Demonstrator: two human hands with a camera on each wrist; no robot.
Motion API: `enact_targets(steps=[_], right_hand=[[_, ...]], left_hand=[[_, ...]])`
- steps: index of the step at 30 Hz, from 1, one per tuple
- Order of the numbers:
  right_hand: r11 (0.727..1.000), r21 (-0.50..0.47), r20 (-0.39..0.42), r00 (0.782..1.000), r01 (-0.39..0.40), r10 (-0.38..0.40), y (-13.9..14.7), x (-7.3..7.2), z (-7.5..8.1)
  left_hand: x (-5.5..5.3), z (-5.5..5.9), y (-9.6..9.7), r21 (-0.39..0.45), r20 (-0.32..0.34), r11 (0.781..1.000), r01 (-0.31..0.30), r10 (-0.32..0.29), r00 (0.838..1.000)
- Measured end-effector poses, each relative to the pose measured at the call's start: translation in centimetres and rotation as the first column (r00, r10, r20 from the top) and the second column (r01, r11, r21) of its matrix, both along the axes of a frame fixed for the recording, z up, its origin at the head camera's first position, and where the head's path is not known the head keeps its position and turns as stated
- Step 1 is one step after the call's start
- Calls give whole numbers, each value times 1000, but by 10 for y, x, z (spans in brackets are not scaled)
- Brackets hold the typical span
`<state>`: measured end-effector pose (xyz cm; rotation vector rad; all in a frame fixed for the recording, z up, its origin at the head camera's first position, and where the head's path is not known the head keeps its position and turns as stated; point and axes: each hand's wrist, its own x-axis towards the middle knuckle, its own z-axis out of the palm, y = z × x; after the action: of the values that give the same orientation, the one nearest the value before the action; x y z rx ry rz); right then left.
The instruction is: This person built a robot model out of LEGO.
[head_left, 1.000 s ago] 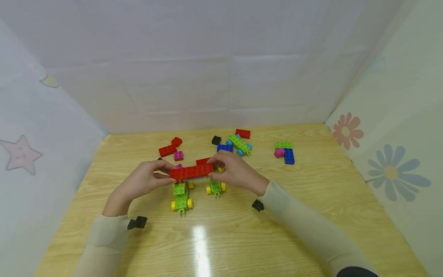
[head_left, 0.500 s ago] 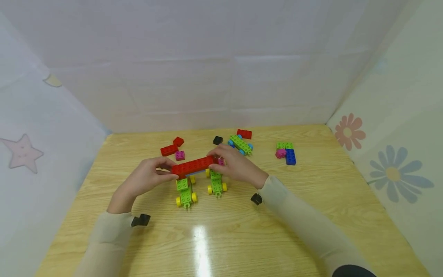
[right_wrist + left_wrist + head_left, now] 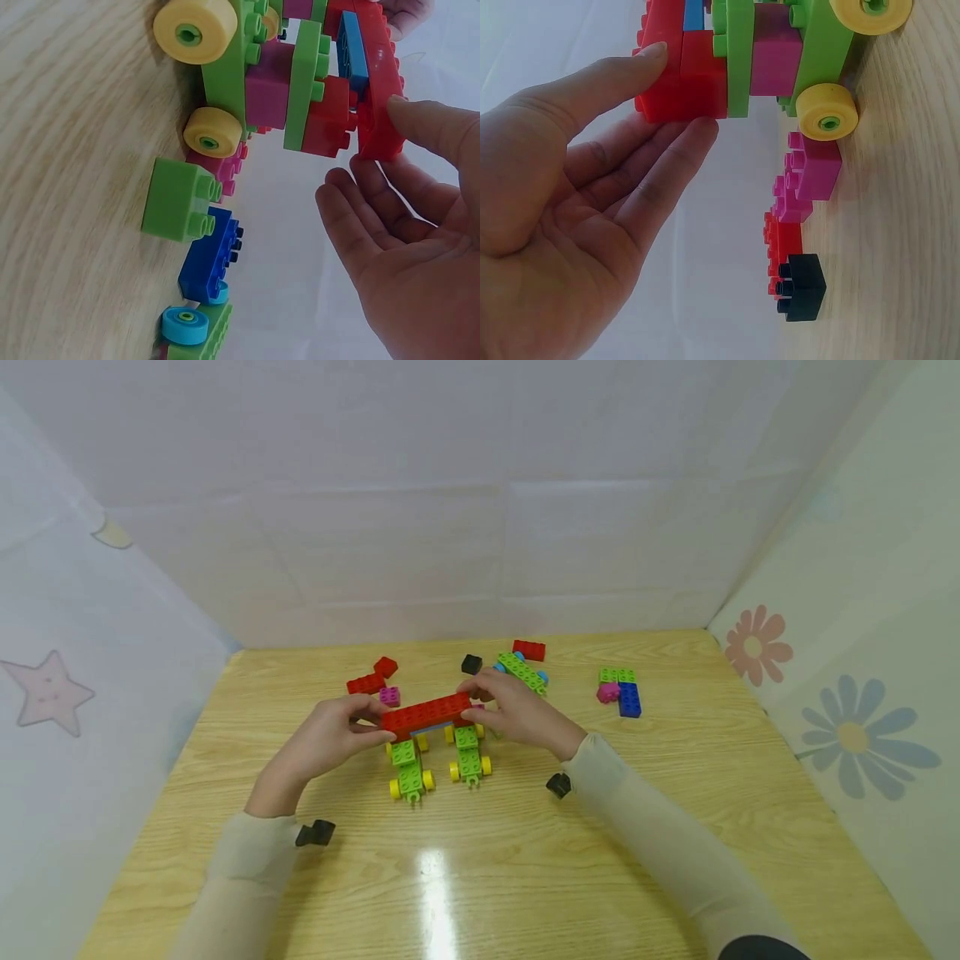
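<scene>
A long red building brick (image 3: 427,714) spans two green toy cars with yellow wheels, the left car (image 3: 410,775) and the right car (image 3: 469,763). My left hand (image 3: 330,737) pinches its left end, where the left wrist view has a small red brick (image 3: 705,75) directly beneath it. With thumb above and fingers below, my right hand (image 3: 519,712) holds the other end. In the right wrist view that end is tilted just off the studs of a red brick (image 3: 327,120) stacked on the right car. A blue brick (image 3: 352,54) sits under the long one.
Behind lie red bricks (image 3: 366,684), a magenta brick (image 3: 389,696) and a black brick (image 3: 471,664). A green car base with blue wheels (image 3: 522,672) stands back right of centre. Farther right are a blue brick (image 3: 630,700) and a pink piece (image 3: 608,692).
The left car and the left hand have shifted right and slightly away, bringing the two cars closer together. The long red brick has moved right and up in view, its right end now over the right car.
</scene>
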<state>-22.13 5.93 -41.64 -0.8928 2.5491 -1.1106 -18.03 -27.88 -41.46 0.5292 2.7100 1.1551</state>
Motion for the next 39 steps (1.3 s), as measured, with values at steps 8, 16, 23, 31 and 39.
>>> enact_targets(steps=[8, 16, 23, 31, 39], right_hand=[[999, -29, 73, 997, 38, -35, 1, 1, -1], [994, -47, 121, 989, 96, -90, 2, 2, -7], [987, -55, 184, 973, 151, -139, 3, 0, -11], [979, -109, 271, 952, 174, -139, 7, -4, -15], [978, -115, 295, 946, 174, -133, 6, -4, -16]], left_hand=[[-4, -4, 3, -14, -25, 1000, -1, 0, 1000], [-5, -2, 7, -22, -30, 1000, -6, 5, 1000], [-4, -2, 10, -20, -36, 1000, -10, 9, 999], [-6, -4, 7, -7, -29, 1000, -1, 1, 1000], [-5, -4, 1, -19, -14, 1000, 1, -1, 1000]])
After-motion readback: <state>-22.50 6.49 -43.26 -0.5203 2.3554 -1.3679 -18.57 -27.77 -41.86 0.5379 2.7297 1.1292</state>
